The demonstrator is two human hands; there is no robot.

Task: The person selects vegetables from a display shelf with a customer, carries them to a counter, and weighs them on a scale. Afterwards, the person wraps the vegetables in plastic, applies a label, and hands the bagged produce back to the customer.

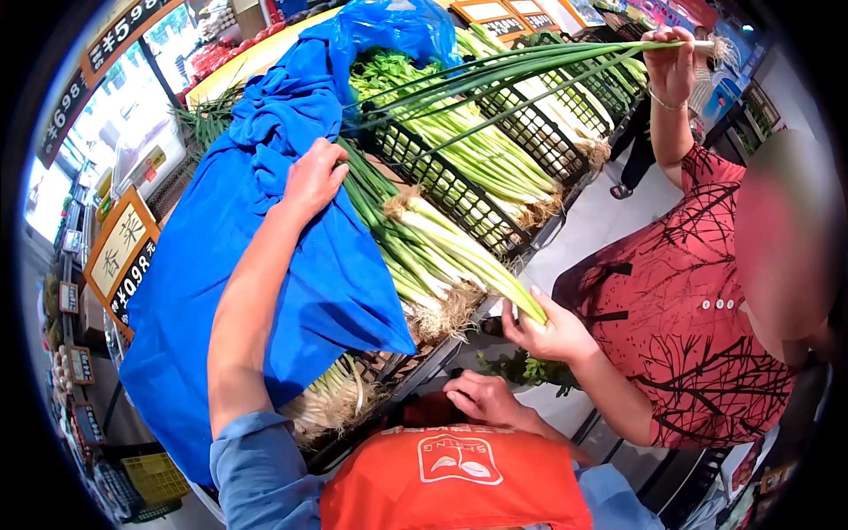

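My left hand (315, 179) grips the edge of a large blue cloth (265, 256), its fingers curled. The cloth lies over part of the vegetable display, and green onions (397, 256) with hairy roots show beside it. Close to my red apron (450, 477), my right hand (481, 395) is near the display's front edge with its fingers bent; whether it holds anything is hidden. Another person (671, 300) in a red patterned shirt raises a long green onion (565, 55) in one hand and touches a pale green stalk (468, 252) with the other.
Black crates (455, 190) of celery (495, 146) and other greens stand beyond the onions. A blue plastic bag (389, 31) lies at the top. Price signs (124, 256) stand at the left. Leafy greens (530, 369) show low, between me and the other person.
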